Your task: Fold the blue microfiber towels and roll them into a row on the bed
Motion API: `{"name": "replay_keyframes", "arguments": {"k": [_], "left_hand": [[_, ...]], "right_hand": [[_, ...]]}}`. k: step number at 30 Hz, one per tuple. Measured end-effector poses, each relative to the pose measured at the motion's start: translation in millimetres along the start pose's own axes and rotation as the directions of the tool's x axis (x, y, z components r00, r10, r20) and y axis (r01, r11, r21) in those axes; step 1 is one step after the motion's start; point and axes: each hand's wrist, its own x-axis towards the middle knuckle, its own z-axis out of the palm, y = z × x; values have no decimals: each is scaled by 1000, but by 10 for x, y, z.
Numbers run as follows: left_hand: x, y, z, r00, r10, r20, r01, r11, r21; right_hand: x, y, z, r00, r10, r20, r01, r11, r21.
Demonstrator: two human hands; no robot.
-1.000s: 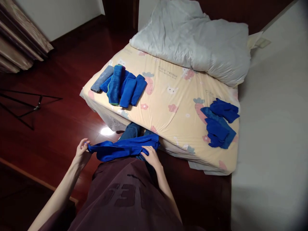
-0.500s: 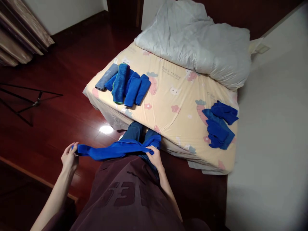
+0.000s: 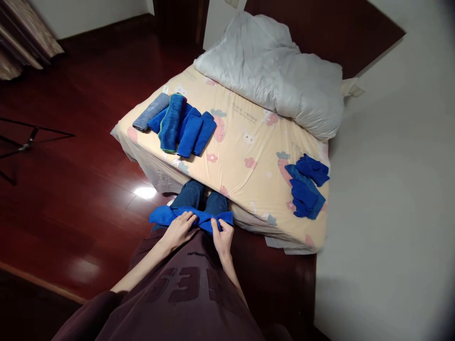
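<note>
Both hands hold a blue cloth (image 3: 167, 215) against the person's waist, just in front of the bed (image 3: 249, 180). The left hand (image 3: 180, 228) lies on it with fingers curled over its middle, while the right hand (image 3: 223, 235) pinches its fold.

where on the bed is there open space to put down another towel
The widest bare patch of mattress lies in the middle, between the row of folded towels at the left corner and the loose blue pile near the right edge. The head end is crowded by the white duvet.
</note>
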Motion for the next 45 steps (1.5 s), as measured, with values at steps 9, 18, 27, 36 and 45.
{"name": "replay_keyframes", "arguments": {"k": [9,18,27,36,45], "left_hand": [[-244,-616,-421,980,-111,-166,122,991,58],[-461,-848,-1120,733,-180,-656,330,938,111],[-480,-861,-1468,481,-90,-872,454,876,160],[-497,-917,-1672,502,83,-861,355,888,293],[-426,-928,-1754,489,187,-852,272,895,352]], "right_hand": [[-58,90,-616,982,-87,-167,80,996,-45],[-346,247,-657,912,-49,406,61,998,-16],[-576,566,-741,832,109,544,-73,993,-88],[-709,997,-1057,872,178,456,-126,982,-143],[-825,1269,-1363,946,240,217,-196,959,-204]]}}
